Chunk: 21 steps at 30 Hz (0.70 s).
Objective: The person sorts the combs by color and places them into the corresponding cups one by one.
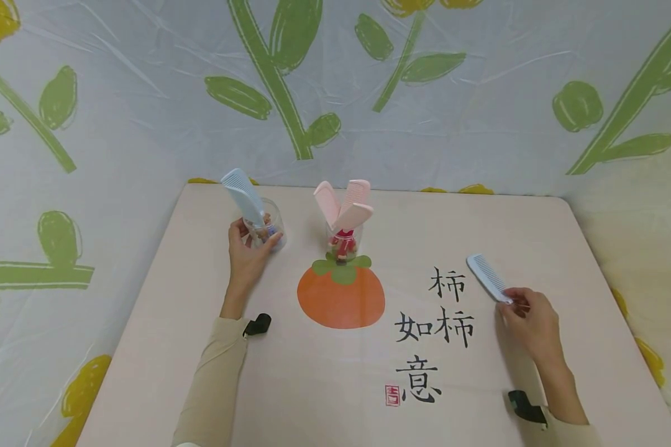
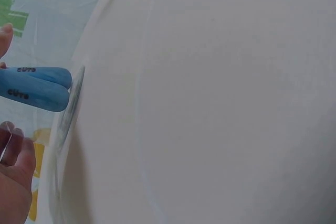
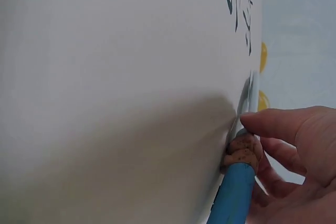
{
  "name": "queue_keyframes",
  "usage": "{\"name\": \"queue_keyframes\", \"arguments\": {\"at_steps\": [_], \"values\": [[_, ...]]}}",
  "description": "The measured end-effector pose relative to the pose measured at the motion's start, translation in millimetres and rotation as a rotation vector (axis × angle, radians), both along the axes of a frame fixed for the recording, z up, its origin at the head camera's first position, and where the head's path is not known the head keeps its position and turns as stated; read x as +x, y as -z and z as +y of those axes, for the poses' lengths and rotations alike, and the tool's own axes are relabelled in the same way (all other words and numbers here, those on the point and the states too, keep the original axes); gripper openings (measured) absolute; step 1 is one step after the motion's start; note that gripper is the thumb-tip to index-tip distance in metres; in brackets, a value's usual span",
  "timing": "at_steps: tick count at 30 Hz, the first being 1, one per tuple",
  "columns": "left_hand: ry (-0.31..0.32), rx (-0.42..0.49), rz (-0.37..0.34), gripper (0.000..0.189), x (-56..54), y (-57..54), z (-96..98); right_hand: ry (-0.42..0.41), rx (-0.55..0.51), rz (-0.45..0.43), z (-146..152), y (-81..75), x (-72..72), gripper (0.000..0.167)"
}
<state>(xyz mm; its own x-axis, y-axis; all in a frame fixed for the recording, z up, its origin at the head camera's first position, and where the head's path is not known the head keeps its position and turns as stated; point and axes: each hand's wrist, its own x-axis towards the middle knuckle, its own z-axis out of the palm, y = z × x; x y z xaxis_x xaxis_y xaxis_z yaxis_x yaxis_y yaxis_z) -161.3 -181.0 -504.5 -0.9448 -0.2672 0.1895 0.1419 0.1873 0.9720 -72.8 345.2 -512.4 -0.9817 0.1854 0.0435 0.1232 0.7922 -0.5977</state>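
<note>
On the left, my left hand grips a clear cup between thumb and fingers. Light blue combs stick up out of it, leaning left. Blue figurine legs with dark lettering show beside the fingers in the left wrist view. At the right, my right hand pinches the handle end of another light blue comb, whose teeth point away from me, low over the table. Its handle, a brown and blue figurine, shows in the right wrist view, partly hidden by the hand in the head view.
A second clear cup with several pink combs and a red figurine handle stands at the back middle. The pale table carries a printed orange persimmon and black characters. Leaf-patterned cloth hangs behind.
</note>
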Motion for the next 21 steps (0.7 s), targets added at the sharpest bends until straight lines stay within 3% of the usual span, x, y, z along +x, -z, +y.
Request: {"name": "queue_keyframes", "arguments": {"at_steps": [6,14,21], "values": [[0.004,0.006,0.020,0.073,-0.1,2.1,-0.8,0.025,0.031,-0.007,2.6,1.8,-5.6,0.033],[-0.001,0.012,0.026,0.073,-1.9,4.8,-1.3,-0.005,0.044,0.071,6.2,-5.6,-9.9,0.023],[-0.009,0.006,0.009,0.073,-1.0,2.5,-0.5,-0.001,0.048,0.076,0.3,-12.7,-15.0,0.022]]}}
